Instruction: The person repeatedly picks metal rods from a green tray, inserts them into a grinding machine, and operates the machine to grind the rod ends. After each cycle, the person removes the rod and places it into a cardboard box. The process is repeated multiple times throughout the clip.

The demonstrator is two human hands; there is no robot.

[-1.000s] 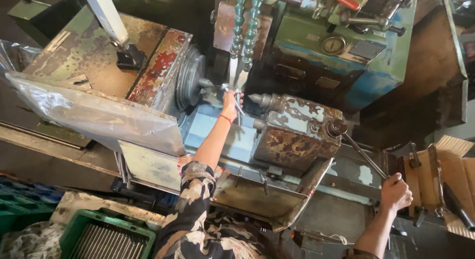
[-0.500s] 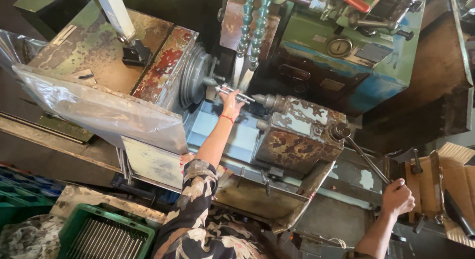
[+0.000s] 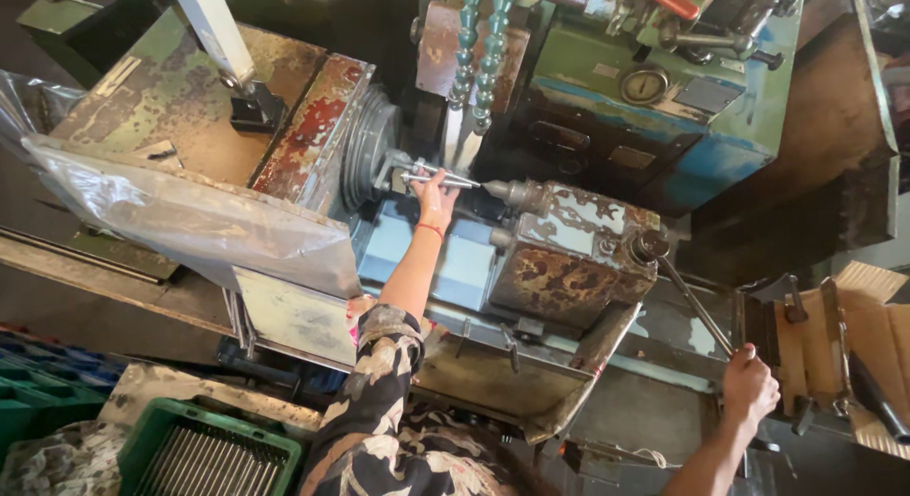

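I look down on a worn, rusty lathe (image 3: 569, 259). My left hand (image 3: 436, 194) reaches up to the chuck (image 3: 372, 159) and grips a thin metal rod (image 3: 445, 179) that lies between the chuck and the pointed tailstock tip (image 3: 507, 191). A red thread circles that wrist. My right hand (image 3: 749, 387) is closed around the end of a long lever handle (image 3: 692, 302) that runs up to the tailstock hub (image 3: 649, 245). A segmented green coolant hose (image 3: 479, 50) hangs above the rod.
A clear plastic sheet (image 3: 180, 216) drapes over the headstock at left. A green crate of metal rods (image 3: 209, 453) stands at lower left, beside blue crates (image 3: 38, 358). Cardboard and clamps (image 3: 834, 344) sit at right. A green-blue machine housing (image 3: 664, 88) fills the back.
My left hand has shifted slightly along the rod at the chuck and the rod now lies level. My right hand stays on the lever, a little lower in view.
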